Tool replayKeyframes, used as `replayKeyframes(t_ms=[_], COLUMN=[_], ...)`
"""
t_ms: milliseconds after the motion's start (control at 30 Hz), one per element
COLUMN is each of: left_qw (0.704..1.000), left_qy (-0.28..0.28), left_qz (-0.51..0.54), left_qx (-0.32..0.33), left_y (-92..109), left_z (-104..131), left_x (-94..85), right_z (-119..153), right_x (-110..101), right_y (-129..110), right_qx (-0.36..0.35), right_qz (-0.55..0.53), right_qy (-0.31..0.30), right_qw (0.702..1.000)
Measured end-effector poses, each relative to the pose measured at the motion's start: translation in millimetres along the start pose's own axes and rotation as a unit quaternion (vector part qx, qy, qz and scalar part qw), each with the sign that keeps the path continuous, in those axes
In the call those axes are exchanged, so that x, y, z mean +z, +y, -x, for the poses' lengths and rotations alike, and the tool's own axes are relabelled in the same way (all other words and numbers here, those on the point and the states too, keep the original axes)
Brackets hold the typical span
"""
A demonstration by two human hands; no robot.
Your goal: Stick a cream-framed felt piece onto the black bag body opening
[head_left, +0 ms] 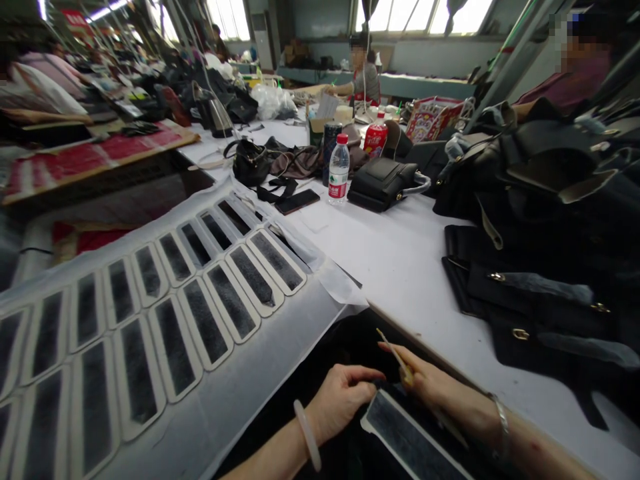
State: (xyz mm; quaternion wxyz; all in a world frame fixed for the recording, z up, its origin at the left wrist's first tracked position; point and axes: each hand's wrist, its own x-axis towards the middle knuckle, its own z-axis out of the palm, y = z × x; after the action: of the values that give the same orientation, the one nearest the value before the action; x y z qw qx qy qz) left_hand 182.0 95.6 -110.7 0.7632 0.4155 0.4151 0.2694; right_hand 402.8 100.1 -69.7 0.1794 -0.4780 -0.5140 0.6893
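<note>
My left hand (343, 397) is closed at the top end of a long black panel with a pale border (405, 433), thumb and forefinger pinching near its corner. The panel slants over my lap toward the lower right, and its far end leaves the picture. Just to its right, my right hand (425, 380) is closed around a thin pale stick (393, 348). One end of the stick points up and left past the fingers; whether it is a brush or a plain stick I cannot tell. Dark material lies under both hands, its shape lost in shadow.
Rows of similar pale-edged black panels (193, 323) lie on a white sheet (260, 380) at left. Black leather bags (530, 267) pile up on the right. A water bottle (339, 172), a phone (297, 201) and a black handbag (383, 183) stand farther back. Other people sit beyond.
</note>
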Motion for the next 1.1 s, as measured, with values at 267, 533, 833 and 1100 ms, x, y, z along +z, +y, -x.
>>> replayKeyframes(t_ms=[267, 533, 833, 1100], left_qw=[0.997, 0.995, 0.997, 0.948], left_qy=[0.016, 0.028, 0.024, 0.141], left_qz=[-0.063, -0.092, -0.055, 0.21], left_qx=[0.032, 0.03, 0.049, -0.192], left_y=[5.5, 5.4, 3.1, -79.9], left_z=[2.6, 4.7, 3.0, 25.5], left_x=[2.4, 3.2, 5.1, -7.0], right_z=[-21.9, -23.9, -20.8, 78.0], right_x=[9.2, 17.2, 22.0, 32.7], right_y=[5.7, 17.2, 9.4, -22.9], right_qx=[-0.045, -0.035, 0.014, 0.012], right_qz=[-0.065, 0.101, 0.325, 0.153], right_qy=[-0.009, 0.041, 0.122, 0.392], right_qw=[0.997, 0.993, 0.938, 0.907])
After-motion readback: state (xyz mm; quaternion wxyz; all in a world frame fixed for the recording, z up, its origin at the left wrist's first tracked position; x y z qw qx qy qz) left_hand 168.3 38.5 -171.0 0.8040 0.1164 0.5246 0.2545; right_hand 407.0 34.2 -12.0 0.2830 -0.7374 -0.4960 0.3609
